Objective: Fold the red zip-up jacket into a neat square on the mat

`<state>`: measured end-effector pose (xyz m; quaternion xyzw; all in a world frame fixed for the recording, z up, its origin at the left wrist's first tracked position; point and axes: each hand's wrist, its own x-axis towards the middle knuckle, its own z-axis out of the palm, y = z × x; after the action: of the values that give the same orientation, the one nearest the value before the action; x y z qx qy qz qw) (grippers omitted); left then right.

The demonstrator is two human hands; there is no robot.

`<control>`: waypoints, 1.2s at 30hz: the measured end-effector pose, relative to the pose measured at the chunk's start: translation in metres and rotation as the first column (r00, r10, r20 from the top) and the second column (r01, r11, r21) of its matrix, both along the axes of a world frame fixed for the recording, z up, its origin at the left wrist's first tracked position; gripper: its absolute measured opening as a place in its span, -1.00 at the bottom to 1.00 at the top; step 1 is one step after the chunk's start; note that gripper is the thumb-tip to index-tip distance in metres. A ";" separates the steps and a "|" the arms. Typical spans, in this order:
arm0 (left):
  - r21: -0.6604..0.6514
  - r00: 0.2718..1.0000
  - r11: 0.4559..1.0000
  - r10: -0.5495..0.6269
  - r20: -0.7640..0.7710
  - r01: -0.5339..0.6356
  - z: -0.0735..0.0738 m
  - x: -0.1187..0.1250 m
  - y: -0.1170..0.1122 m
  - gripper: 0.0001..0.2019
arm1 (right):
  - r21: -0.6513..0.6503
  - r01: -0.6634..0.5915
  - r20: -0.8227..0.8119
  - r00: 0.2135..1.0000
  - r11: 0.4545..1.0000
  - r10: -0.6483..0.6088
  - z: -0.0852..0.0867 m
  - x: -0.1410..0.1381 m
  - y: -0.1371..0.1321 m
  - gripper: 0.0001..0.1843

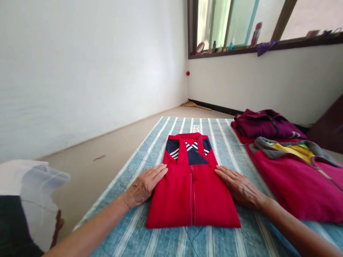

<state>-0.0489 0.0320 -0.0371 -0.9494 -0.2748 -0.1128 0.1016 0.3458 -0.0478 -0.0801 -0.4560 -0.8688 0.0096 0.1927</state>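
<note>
The left hand [144, 185] and the right hand [241, 187] lie flat and open, 1 on each side of a folded red zip jacket [193, 192], touching it with the palms down, and neither grips it. The jacket sits in the middle of a blue-and-white striped cloth [257, 242], its zip running up the centre and its collar and navy-and-white chest panel [193, 151] at the far end. Its thick, soft knit looks light and limp, so it will likely slump if lifted by 1 edge; sliding both hands beneath the folded sides looks like the surest hold. Just right of the right hand lies a folded magenta fleece jacket [294, 189] with a grey collar and yellow lining, close enough to crowd that side. Beyond it, a folded plum jacket [268, 125] rests on a red garment [237, 130]. At lower left, a white-and-black object [32, 203] is too unclear to identify. Farther off, a broom [195, 105] lies on the floor [107, 142] against the wall, and small items line the window ledge [268, 46].
</note>
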 end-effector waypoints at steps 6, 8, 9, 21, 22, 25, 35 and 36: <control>-0.147 0.999 0.989 -0.008 -0.037 0.002 0.000 -0.004 0.007 -0.55 | -0.034 -0.064 0.002 0.998 0.997 0.064 0.004 0.003 0.004 -0.36; -0.196 0.999 0.981 -0.011 -0.048 0.001 0.001 -0.006 0.007 -0.52 | -0.031 -0.084 0.012 0.996 0.996 0.085 0.005 0.004 0.006 -0.37; -0.215 0.999 0.977 -0.014 -0.043 0.005 0.002 -0.006 0.007 -0.51 | -0.027 -0.090 0.017 0.996 0.996 0.091 0.005 0.005 0.006 -0.37; -0.333 1.000 0.943 -0.018 -0.008 0.015 0.015 -0.004 0.007 -0.44 | 0.083 -0.083 -0.015 0.996 0.993 0.084 -0.004 0.001 0.009 -0.41; -0.327 1.000 0.945 -0.019 -0.002 0.017 0.014 -0.004 0.007 -0.45 | 0.091 -0.088 -0.025 0.996 0.992 0.091 -0.004 0.000 0.009 -0.41; -0.295 0.999 0.955 -0.026 0.028 0.034 0.010 -0.004 0.007 -0.48 | 0.091 -0.102 -0.027 0.994 0.991 0.105 -0.003 0.000 0.010 -0.39; -0.242 0.996 0.969 -0.039 0.075 0.056 0.002 0.001 0.011 -0.56 | 0.061 -0.097 -0.037 0.994 0.993 0.099 -0.005 0.001 0.015 -0.46; -0.247 0.996 0.967 -0.035 0.083 0.055 0.001 0.001 0.011 -0.56 | 0.059 -0.097 -0.046 0.994 0.994 0.099 -0.004 0.001 0.016 -0.48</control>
<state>-0.0476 0.0431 -0.0359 -0.9555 -0.2689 -0.1168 -0.0317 0.3465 -0.0322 -0.0840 -0.4067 -0.8851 0.0054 0.2261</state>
